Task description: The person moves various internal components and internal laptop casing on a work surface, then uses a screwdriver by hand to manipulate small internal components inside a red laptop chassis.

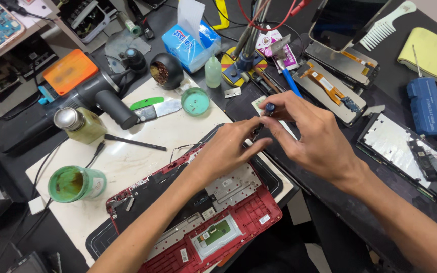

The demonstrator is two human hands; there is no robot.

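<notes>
Hands pinch things above the red laptop (238, 222): right hand (312, 134) a screwdriver (268, 108), left hand (231, 146) something too small to tell.

Blue tissue pack (190, 45) up top; dark phone screen (347, 20) right.

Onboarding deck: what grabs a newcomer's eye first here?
The opened red laptop shell at bottom centre, its inner plates bared. Just above it, left hand and right hand meet around a small dark-capped screwdriver. An orange-topped grey hot-air tool lies upper left.
</notes>
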